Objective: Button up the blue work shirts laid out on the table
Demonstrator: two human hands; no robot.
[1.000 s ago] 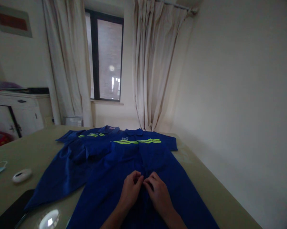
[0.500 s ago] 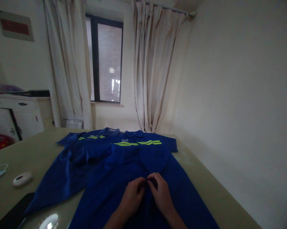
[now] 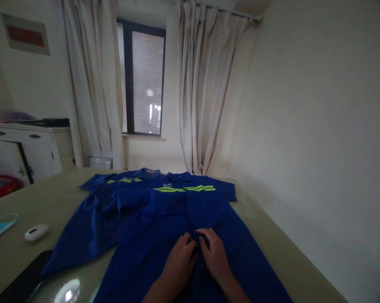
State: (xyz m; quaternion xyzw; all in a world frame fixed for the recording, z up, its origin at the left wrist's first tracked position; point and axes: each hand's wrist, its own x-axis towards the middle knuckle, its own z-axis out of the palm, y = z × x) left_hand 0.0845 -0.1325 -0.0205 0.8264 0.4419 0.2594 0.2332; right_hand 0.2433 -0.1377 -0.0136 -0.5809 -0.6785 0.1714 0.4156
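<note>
A blue work shirt (image 3: 171, 219) with yellow-green stripes across the chest lies spread out in front of me, its collar at the far end. My left hand (image 3: 182, 256) is closed on the cloth at the shirt's front opening, fingers curled. Just right of it, my right hand (image 3: 213, 252) pinches the same front edge between thumb and fingers. What lies between the fingertips is too small and dark to make out. A second blue work shirt (image 3: 89, 223) of the same kind lies to the left, partly under the first.
On the left of the table (image 3: 63, 189) are a white oval object (image 3: 36, 232), a face mask (image 3: 0, 227), a dark flat object (image 3: 27, 275) and a shiny round white object (image 3: 67, 290). A wall (image 3: 319, 147) runs along the right. Curtains (image 3: 199, 84) hang behind.
My left hand has rolled over slightly, and its fingertips have drawn a little apart from the right ones. The right fingers stay near the front edge. The view has shifted slightly.
</note>
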